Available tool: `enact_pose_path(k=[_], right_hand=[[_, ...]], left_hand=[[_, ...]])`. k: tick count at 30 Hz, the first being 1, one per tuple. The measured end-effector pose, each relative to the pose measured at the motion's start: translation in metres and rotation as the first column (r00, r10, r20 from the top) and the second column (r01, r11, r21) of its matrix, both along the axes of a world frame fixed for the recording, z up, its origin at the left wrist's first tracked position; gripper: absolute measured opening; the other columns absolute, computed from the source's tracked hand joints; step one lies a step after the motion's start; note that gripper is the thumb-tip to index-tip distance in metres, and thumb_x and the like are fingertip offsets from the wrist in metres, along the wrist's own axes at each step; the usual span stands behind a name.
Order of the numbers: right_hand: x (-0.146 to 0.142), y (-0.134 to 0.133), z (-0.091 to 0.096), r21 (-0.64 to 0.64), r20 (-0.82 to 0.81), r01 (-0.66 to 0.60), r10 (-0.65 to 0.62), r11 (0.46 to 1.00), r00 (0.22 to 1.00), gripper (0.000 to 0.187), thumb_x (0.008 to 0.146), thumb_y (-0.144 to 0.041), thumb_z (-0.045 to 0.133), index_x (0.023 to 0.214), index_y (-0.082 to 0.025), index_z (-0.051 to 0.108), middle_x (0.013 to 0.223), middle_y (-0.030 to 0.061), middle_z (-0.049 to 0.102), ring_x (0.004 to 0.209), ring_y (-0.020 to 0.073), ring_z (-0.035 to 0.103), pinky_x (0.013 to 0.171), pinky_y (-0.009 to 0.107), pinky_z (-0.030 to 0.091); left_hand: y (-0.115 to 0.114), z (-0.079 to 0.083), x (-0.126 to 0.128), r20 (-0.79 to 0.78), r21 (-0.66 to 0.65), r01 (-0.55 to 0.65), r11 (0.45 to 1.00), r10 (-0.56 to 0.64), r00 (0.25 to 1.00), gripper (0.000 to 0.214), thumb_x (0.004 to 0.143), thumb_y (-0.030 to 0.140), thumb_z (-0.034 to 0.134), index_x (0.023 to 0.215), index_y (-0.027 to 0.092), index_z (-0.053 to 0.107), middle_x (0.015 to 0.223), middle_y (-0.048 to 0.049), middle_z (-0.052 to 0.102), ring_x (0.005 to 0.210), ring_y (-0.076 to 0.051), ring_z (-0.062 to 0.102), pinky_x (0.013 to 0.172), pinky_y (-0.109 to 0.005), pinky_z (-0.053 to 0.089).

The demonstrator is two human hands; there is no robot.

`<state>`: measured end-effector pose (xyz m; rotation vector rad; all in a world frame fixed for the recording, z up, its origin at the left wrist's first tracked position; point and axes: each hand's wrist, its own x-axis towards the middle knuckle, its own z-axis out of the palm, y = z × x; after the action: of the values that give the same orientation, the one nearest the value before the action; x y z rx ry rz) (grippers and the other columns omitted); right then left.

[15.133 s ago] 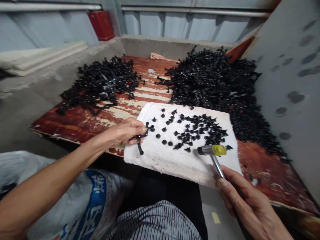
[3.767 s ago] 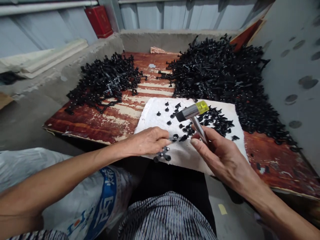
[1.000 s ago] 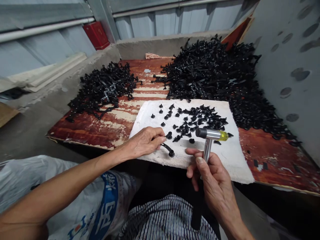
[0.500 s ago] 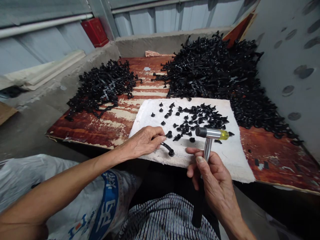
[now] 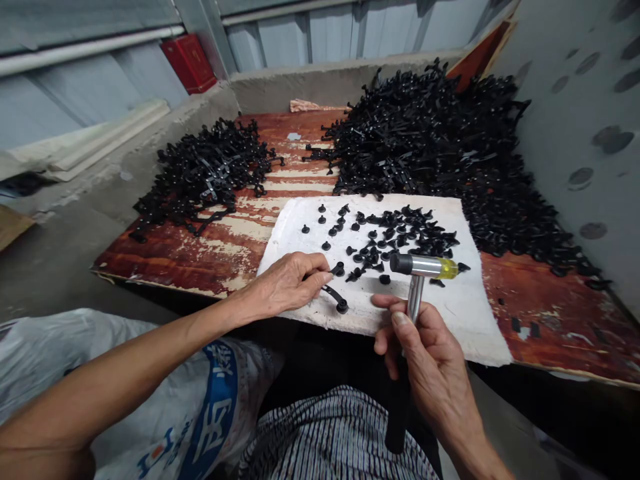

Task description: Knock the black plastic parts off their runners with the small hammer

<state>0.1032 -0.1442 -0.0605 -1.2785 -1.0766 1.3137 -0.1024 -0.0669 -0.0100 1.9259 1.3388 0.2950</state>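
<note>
My left hand is closed at the near left part of a white cloth, fingers pinched on a black strip-like part with round knobs at its ends. The hand hides the middle of that part. Held upright in my right hand is a small mallet with a metal head, one black face and one yellow face. Its dark handle hangs down towards my lap. Several small black plugs with round flat bases and narrow stems lie scattered over the cloth beyond both hands.
A large heap of black strip parts covers the back right of the worn red-brown table. A smaller heap lies at the left. Against the wall stands a red box. A white and blue sack rests below the table's front edge.
</note>
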Motion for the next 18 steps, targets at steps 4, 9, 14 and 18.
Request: enact_pose_path(k=[4, 9, 14, 18], right_hand=[[0.001, 0.0, -0.001, 0.003, 0.001, -0.001, 0.001, 1.0, 1.0, 0.04, 0.088, -0.055, 0.056, 0.105, -0.02, 0.061, 0.055, -0.0042, 0.058, 0.035, 0.0073, 0.041, 0.033, 0.018, 0.033], [0.01, 0.002, 0.004, 0.011, 0.133, -0.083, 0.081, 0.996, 0.988, 0.033, 0.091, -0.05, 0.054, 0.104, -0.021, 0.062, 0.056, -0.0042, 0.056, 0.038, 0.0095, 0.045, 0.034, 0.02, 0.037], [0.023, 0.016, 0.021, 0.34, 0.535, -0.24, 0.023, 0.909, 0.844, 0.037, 0.095, -0.03, 0.049, 0.129, -0.022, 0.06, 0.084, 0.006, 0.068, 0.071, 0.0188, 0.065, 0.072, 0.035, 0.057], [0.025, 0.028, 0.032, 0.519, 0.649, -0.401, -0.043, 0.755, 0.759, 0.056, 0.094, -0.012, 0.043, 0.148, -0.027, 0.043, 0.111, 0.0093, 0.068, 0.098, 0.0213, 0.066, 0.085, 0.037, 0.055]], left_hand=[[-0.001, 0.002, 0.001, -0.026, 0.035, 0.008, 0.999, -0.007, 1.0, 0.024, 0.09, 0.033, 0.043, 0.075, 0.017, 0.054, 0.059, 0.0039, 0.05, 0.054, -0.01, 0.042, 0.052, -0.022, 0.03], [-0.003, 0.007, 0.004, -0.1, 0.08, 0.035, 0.996, -0.027, 0.995, 0.025, 0.089, 0.029, 0.043, 0.068, 0.018, 0.048, 0.059, 0.0039, 0.044, 0.055, -0.01, 0.039, 0.055, -0.024, 0.028], [0.0, 0.009, 0.003, -0.136, 0.07, 0.07, 0.995, -0.06, 0.989, 0.023, 0.091, 0.031, 0.042, 0.072, 0.019, 0.049, 0.063, 0.0027, 0.044, 0.06, -0.012, 0.041, 0.058, -0.026, 0.027], [0.001, 0.009, 0.001, -0.138, 0.048, 0.075, 0.996, -0.067, 0.988, 0.023, 0.09, 0.031, 0.041, 0.071, 0.019, 0.046, 0.064, 0.0022, 0.045, 0.061, -0.013, 0.043, 0.059, -0.027, 0.028]])
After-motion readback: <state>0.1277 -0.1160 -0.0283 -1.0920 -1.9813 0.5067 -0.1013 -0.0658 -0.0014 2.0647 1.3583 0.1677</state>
